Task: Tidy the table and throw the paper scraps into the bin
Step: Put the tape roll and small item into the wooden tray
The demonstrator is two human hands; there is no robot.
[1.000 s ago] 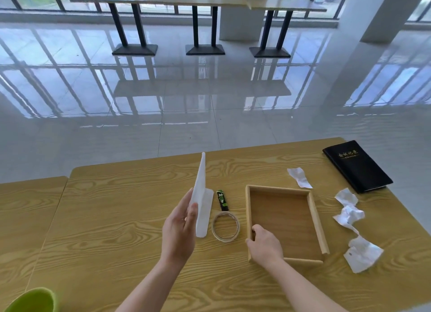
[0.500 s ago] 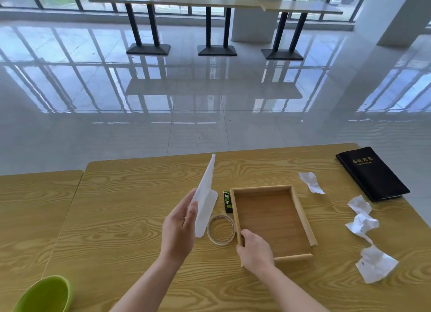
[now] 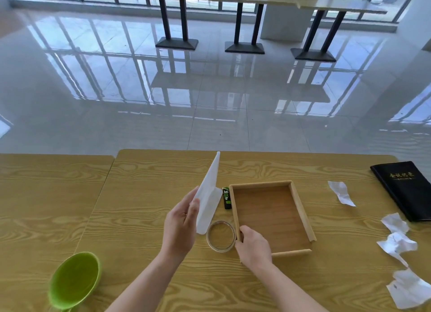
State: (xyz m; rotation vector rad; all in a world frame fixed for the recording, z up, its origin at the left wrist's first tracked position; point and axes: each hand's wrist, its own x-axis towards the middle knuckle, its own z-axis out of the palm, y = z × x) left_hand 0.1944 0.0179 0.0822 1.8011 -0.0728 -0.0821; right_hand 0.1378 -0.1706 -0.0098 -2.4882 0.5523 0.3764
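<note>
tidying a wooden table (image 3: 140, 218), both hands busy.
your left hand (image 3: 180, 225) pinches a folded white sheet (image 3: 210, 195) upright at centre frame; your right hand (image 3: 253, 246) curls over the near left corner of the empty wooden tray (image 3: 261, 184). four crumpled paper scraps (image 3: 396, 244) lie along the right edge of the frame, well apart from the green bin (image 3: 74, 281) at lower left. move the tray slowly so it clears the tape ring (image 3: 220, 236) just beside that corner, then carry the scraps across to the bin.

On my counter (image 3: 140, 195) the tray (image 3: 299, 206) sits centre, tape ring (image 3: 220, 239) just left of it, small pack (image 3: 226, 198) behind the ring. Rightward lie paper scraps (image 3: 396, 244), notebook (image 3: 405, 190) behind them, bin (image 3: 74, 279) near-left.
</note>
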